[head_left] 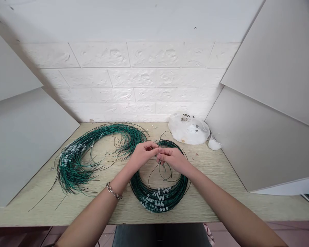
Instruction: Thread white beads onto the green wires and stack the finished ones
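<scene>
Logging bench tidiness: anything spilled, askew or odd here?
Yes, mildly: small white bits lie loose by the brick-patterned wall, left of the plastic bag, as if spilled. A thin dark strand also strays from the left wire bundle toward the table's front edge.

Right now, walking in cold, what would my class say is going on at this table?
A person works bare-handed, the left hand and right hand meeting fingertip to fingertip over the far side of a round coil of green and dark strands. What they pinch is too small to make out. Small whitish pieces cluster along the coil's near side. A looser bundle lies to the left, ends splayed, and a plastic bag sits toward the wall.
</scene>
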Motion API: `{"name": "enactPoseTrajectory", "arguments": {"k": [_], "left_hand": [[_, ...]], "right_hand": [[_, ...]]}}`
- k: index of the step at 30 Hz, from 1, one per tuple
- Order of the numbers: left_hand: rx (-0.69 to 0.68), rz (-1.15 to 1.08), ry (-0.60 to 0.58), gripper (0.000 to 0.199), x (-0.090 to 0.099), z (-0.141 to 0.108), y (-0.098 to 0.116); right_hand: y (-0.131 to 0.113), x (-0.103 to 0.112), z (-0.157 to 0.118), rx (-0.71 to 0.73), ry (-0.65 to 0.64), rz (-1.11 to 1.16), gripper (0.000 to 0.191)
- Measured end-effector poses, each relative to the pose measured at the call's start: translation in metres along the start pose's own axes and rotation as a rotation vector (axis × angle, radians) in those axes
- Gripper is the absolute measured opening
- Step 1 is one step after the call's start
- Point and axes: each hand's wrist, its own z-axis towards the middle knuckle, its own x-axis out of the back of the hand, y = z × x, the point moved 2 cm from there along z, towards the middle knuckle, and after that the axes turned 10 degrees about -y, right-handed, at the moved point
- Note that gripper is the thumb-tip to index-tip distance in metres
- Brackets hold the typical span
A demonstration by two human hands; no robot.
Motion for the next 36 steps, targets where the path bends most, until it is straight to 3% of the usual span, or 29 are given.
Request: {"name": "enactPoseTrajectory", "arguments": {"k": [3, 8, 14, 22, 29, 36], "left_hand": [[0.034, 0.005, -0.045, 0.028, -0.002, 0.000, -0.001], [0.040, 0.088, 0.049, 0.032, 0.003, 0.002, -0.001], [0.065, -0.173, -0.041, 0.030, -0.001, 0.002, -0.003], [0.139, -0.431, 0.042, 0.026, 0.001, 0.003, -0.008], [0.110, -0.744, 0.043, 0.020, 0.006, 0.003, -0.008], [0.069, -0.774, 0.166, 0.023, 0.013, 0.005, -0.007]], "right_hand": [[0.001, -0.002, 0.000, 0.000, 0.002, -0.028, 0.023], [0.000, -0.002, 0.000, -0.003, 0.041, -0.014, 0.022], [-0.001, -0.004, 0.000, 0.021, 0.015, 0.010, 0.022], [-0.005, -0.007, -0.001, 0.013, -0.016, -0.018, 0.019], [-0.001, -0.013, -0.001, -0.017, -0.090, -0.033, 0.015], [0.004, -0.016, -0.001, 0.010, -0.145, -0.107, 0.019]]}}
